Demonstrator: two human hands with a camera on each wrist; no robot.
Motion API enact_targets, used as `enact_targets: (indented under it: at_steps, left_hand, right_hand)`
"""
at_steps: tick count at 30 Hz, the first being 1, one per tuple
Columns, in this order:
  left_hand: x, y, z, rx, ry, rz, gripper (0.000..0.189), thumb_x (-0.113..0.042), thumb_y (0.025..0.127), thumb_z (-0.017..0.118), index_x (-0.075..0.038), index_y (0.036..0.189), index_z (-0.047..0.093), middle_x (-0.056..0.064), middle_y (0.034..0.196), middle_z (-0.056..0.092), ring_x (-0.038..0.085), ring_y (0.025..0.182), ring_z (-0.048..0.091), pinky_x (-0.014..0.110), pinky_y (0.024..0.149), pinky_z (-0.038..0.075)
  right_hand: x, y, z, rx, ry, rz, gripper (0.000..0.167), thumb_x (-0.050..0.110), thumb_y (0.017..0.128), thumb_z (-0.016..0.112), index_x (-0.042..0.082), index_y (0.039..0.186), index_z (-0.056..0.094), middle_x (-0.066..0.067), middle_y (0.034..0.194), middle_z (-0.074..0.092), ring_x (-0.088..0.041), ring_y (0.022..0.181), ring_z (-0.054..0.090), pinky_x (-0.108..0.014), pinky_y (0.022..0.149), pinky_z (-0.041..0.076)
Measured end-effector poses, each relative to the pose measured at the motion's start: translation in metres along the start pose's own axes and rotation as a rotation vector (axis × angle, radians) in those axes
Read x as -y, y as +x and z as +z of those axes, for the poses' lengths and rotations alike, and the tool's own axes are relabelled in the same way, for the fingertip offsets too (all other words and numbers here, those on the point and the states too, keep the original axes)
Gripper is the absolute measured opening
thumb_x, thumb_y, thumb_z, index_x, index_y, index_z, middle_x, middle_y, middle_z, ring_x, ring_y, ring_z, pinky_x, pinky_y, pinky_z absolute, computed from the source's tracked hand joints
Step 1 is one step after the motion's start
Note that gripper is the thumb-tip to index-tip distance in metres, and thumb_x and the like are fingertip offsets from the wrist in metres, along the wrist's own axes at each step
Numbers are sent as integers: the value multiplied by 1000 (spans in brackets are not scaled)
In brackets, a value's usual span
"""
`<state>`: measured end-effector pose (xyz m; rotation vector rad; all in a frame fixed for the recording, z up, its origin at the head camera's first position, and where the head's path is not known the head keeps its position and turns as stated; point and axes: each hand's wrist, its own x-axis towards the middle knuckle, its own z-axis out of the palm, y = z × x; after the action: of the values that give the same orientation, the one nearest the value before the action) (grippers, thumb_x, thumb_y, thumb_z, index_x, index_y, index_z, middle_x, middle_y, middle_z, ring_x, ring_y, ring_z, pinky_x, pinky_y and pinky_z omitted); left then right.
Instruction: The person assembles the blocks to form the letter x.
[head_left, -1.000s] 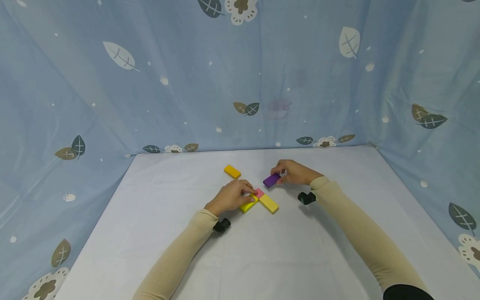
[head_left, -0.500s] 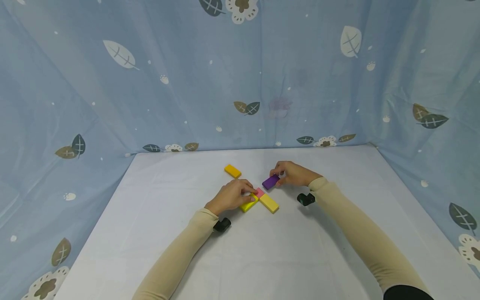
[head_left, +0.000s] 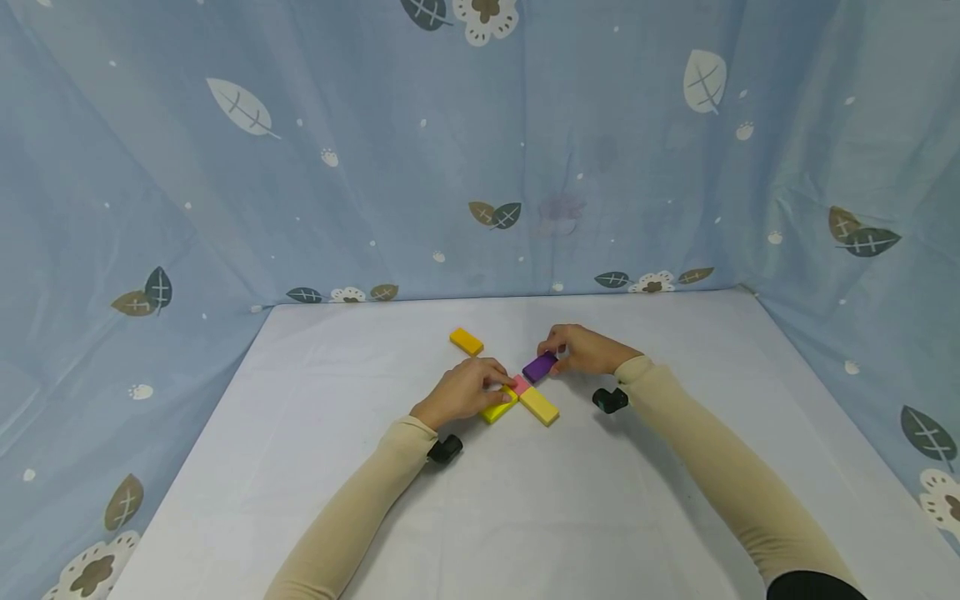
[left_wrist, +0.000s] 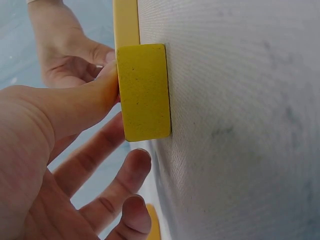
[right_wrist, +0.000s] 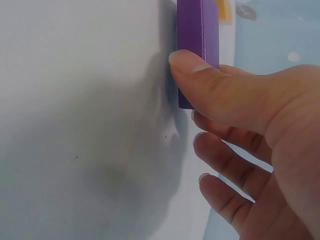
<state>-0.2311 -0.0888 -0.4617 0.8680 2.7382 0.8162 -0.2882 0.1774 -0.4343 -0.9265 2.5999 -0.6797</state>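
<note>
Here, the left hand (head_left: 459, 395) pinches the bright yellow block (head_left: 497, 412); beyond it on the white table (head_left: 600, 517), an orange-yellow block (head_left: 467, 342) lies apart. The pink block (head_left: 521, 386), partly hidden by that hand, sits beside the bright yellow block's right end and the far end of a pale yellow block (head_left: 539, 407). Just to the pink block's far right, the right hand (head_left: 587, 349) grasps the purple block (head_left: 539, 367).
</note>
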Motion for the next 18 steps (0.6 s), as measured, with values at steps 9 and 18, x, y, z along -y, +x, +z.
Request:
enact_targets:
  at_steps: [9,18]
  left_hand:
    - [-1,0,-1,5,3,4,25,-27,96,76,-22,120,79,-4,122,73,16,102,65,36,87,55]
    - [0,0,-1,4,4,4,26,-27,96,76,-21,120,79,-4,123,73,16,102,65,35,87,55]
  right_hand:
    - [2,0,1,5,-20,1,33,8,88,82,9,120,76,-9,113,68,-25,102,60,-40,92,55]
    - [4,0,1,24,-26,26,33,10,89,81,11,121,76,-8,113,68,-25,104,60,-41,94,55]
